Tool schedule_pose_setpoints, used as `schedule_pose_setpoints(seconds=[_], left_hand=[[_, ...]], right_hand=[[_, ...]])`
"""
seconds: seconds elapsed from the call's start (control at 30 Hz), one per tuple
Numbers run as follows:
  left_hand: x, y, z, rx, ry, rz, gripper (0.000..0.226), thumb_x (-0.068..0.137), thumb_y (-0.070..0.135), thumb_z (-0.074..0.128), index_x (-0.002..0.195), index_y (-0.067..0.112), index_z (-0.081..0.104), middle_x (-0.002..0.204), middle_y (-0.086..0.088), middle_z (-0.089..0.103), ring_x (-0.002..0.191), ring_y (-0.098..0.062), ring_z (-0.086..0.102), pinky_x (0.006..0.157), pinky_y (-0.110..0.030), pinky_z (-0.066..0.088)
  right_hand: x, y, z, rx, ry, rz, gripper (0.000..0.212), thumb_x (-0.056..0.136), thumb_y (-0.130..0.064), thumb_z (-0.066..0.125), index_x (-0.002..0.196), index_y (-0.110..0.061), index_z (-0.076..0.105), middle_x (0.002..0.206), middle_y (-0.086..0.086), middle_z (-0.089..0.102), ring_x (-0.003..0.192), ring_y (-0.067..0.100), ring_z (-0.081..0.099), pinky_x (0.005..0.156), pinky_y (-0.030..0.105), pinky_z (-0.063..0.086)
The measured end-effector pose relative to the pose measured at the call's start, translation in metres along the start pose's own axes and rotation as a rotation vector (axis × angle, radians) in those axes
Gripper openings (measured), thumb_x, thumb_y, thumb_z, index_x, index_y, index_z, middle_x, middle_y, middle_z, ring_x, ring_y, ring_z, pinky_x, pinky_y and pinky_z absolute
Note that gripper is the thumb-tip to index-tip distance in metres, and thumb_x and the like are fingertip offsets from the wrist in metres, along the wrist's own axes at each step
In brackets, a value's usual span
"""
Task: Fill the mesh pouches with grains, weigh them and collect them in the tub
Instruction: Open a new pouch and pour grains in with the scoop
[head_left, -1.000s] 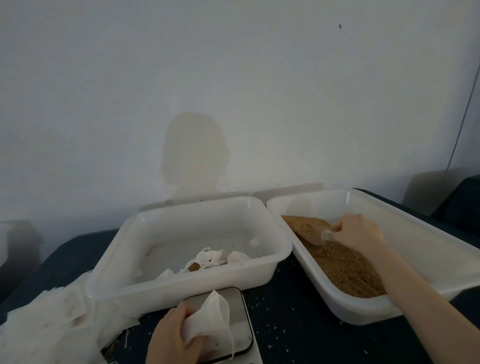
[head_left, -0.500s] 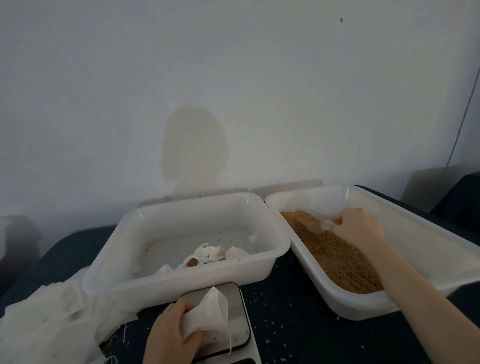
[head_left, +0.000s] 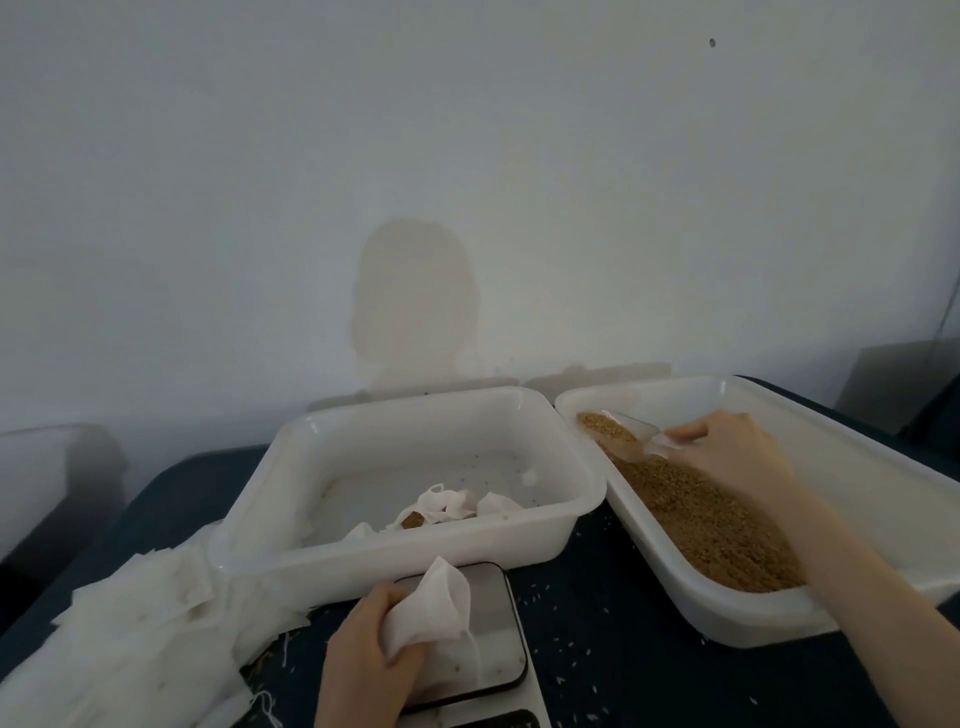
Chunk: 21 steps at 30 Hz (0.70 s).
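My left hand (head_left: 363, 660) grips an open white mesh pouch (head_left: 436, 603) over the scale (head_left: 493, 639) at the bottom centre. My right hand (head_left: 727, 457) holds the handle of a clear plastic scoop (head_left: 623, 441), its mouth dug into the brown grains (head_left: 711, 525) in the right white tub (head_left: 753, 613). The left white tub (head_left: 415, 551) holds a few pouches (head_left: 447, 509), one showing brown grain inside.
A heap of flat white pouches (head_left: 140, 639) lies at the bottom left on the dark blue table (head_left: 613, 670). Loose grains are scattered on the table between the scale and the right tub. A white wall rises right behind both tubs.
My right hand has pushed the scoop lower into the far end of the grain heap. My left hand keeps the pouch over the scale, almost still.
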<state>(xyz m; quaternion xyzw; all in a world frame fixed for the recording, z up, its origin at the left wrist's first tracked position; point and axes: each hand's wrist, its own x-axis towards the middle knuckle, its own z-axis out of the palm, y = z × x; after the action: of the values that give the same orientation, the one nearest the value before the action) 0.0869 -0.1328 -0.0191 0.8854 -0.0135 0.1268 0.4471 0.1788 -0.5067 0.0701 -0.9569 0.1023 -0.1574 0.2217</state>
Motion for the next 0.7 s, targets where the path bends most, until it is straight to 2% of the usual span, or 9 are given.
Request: schedule_pose_setpoints(seconds=[0.07, 0.1, 0.2, 0.3, 0.4, 0.43, 0.5, 0.6, 0.7], left_hand=[[-0.002, 0.000, -0.002, -0.049, 0.024, -0.001, 0.035, 0.073, 0.017, 0.079, 0.083, 0.040, 0.054, 0.081, 0.012, 0.062, 0.081, 0.000, 0.055, 0.068, -0.008, 0.036], [-0.002, 0.000, -0.003, -0.068, 0.037, -0.002, 0.038, 0.074, 0.015, 0.079, 0.085, 0.042, 0.054, 0.083, 0.013, 0.063, 0.083, 0.000, 0.056, 0.068, -0.009, 0.038], [-0.001, -0.001, -0.005, -0.087, 0.052, -0.031, 0.042, 0.077, 0.013, 0.076, 0.084, 0.045, 0.051, 0.082, 0.015, 0.061, 0.080, 0.001, 0.056, 0.066, -0.008, 0.040], [-0.001, -0.003, -0.005, -0.097, 0.062, -0.044, 0.037, 0.078, 0.016, 0.074, 0.086, 0.044, 0.052, 0.083, 0.014, 0.063, 0.081, 0.001, 0.058, 0.064, -0.008, 0.040], [0.000, -0.006, -0.007, -0.113, 0.082, -0.053, 0.035, 0.078, 0.012, 0.072, 0.086, 0.041, 0.054, 0.082, 0.006, 0.066, 0.078, -0.006, 0.061, 0.062, -0.010, 0.042], [0.000, -0.007, -0.008, -0.119, 0.084, -0.047, 0.034, 0.077, 0.011, 0.072, 0.087, 0.039, 0.055, 0.081, 0.003, 0.067, 0.078, -0.010, 0.063, 0.064, -0.013, 0.045], [0.000, -0.009, -0.008, -0.123, 0.077, -0.025, 0.031, 0.076, 0.013, 0.073, 0.090, 0.036, 0.057, 0.083, 0.001, 0.068, 0.079, -0.015, 0.064, 0.070, -0.028, 0.051], [-0.001, -0.011, -0.008, -0.131, 0.080, 0.002, 0.028, 0.075, 0.019, 0.075, 0.091, 0.034, 0.058, 0.084, 0.003, 0.067, 0.080, -0.012, 0.063, 0.070, -0.027, 0.048], [0.000, -0.012, -0.007, -0.142, 0.093, 0.018, 0.028, 0.075, 0.022, 0.076, 0.093, 0.034, 0.058, 0.086, 0.005, 0.066, 0.082, -0.012, 0.062, 0.070, -0.026, 0.046]], right_hand=[[-0.002, -0.010, -0.005, 0.128, -0.035, -0.045, 0.030, 0.078, -0.048, 0.070, 0.105, -0.034, 0.073, 0.084, -0.014, 0.070, 0.058, 0.007, 0.057, 0.061, 0.028, 0.053], [-0.004, -0.016, -0.008, 0.171, -0.046, -0.069, 0.028, 0.078, -0.043, 0.072, 0.104, -0.033, 0.073, 0.081, -0.014, 0.071, 0.049, 0.006, 0.053, 0.055, 0.027, 0.052], [-0.011, -0.029, -0.014, 0.242, -0.036, -0.137, 0.024, 0.077, -0.036, 0.075, 0.101, -0.034, 0.074, 0.067, -0.020, 0.067, 0.036, 0.002, 0.047, 0.042, 0.019, 0.042], [-0.023, -0.040, -0.015, 0.342, -0.095, -0.228, 0.021, 0.077, -0.034, 0.077, 0.098, -0.034, 0.075, 0.049, -0.017, 0.062, 0.033, -0.002, 0.043, 0.038, 0.009, 0.031], [-0.035, -0.049, -0.014, 0.406, -0.228, -0.317, 0.023, 0.077, -0.026, 0.079, 0.097, -0.034, 0.075, 0.064, -0.020, 0.069, 0.053, -0.010, 0.058, 0.051, 0.006, 0.041], [-0.038, -0.051, -0.014, 0.399, -0.271, -0.343, 0.025, 0.077, -0.022, 0.079, 0.096, -0.037, 0.074, 0.072, -0.020, 0.072, 0.062, -0.009, 0.062, 0.056, 0.007, 0.044], [-0.043, -0.056, -0.012, 0.382, -0.332, -0.395, 0.033, 0.076, -0.016, 0.079, 0.092, -0.044, 0.074, 0.077, -0.020, 0.072, 0.067, -0.004, 0.065, 0.059, 0.007, 0.044], [-0.049, -0.062, -0.009, 0.347, -0.415, -0.466, 0.036, 0.074, -0.021, 0.081, 0.092, -0.052, 0.072, 0.085, -0.010, 0.075, 0.078, 0.015, 0.069, 0.071, 0.024, 0.052], [-0.053, -0.069, -0.008, 0.300, -0.489, -0.522, 0.041, 0.072, -0.025, 0.082, 0.093, -0.058, 0.068, 0.090, -0.009, 0.075, 0.087, 0.015, 0.069, 0.085, 0.032, 0.055]])
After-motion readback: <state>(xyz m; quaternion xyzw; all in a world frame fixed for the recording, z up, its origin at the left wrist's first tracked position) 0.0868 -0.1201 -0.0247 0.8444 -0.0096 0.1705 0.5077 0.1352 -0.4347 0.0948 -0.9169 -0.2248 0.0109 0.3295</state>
